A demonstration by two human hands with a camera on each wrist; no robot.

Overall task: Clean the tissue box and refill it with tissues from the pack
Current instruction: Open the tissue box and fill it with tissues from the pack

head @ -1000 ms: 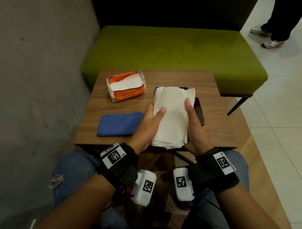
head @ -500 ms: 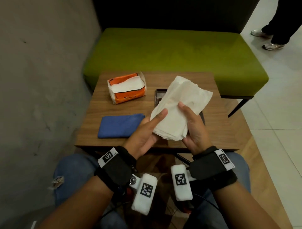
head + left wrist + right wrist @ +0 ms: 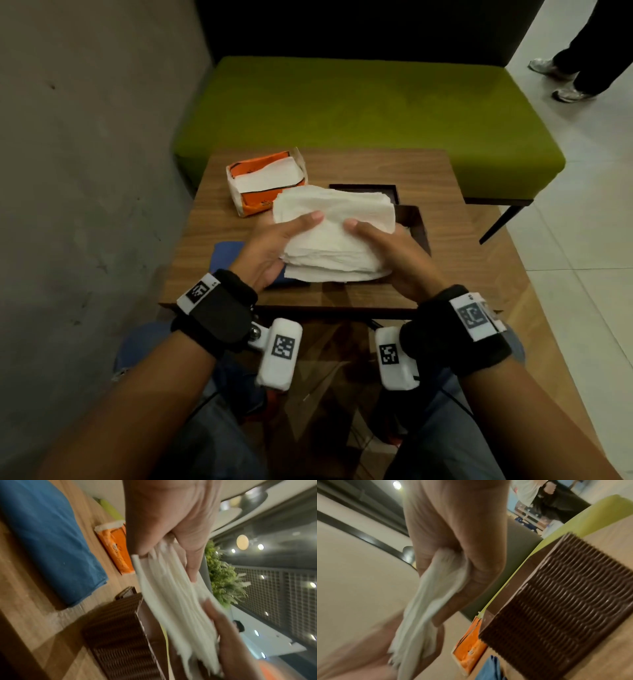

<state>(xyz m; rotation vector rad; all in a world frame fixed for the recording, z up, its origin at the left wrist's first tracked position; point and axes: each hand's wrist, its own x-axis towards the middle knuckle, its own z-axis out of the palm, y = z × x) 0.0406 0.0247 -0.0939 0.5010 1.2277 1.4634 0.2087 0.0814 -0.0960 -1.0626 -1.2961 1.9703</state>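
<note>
Orange pack [image 3: 266,185], print too blurred.

Head view: high, facing down at table [image 3: 445,178]. Wrist views: close, low, tilted; both share tissue stack [image 3: 176,609] and ribbed box [image 3: 565,601].

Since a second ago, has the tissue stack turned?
Yes. The tissue stack, gripped by the left hand and right hand, has rotated from lengthwise over the tissue box to crosswise, its left end nearing the orange pack.
</note>
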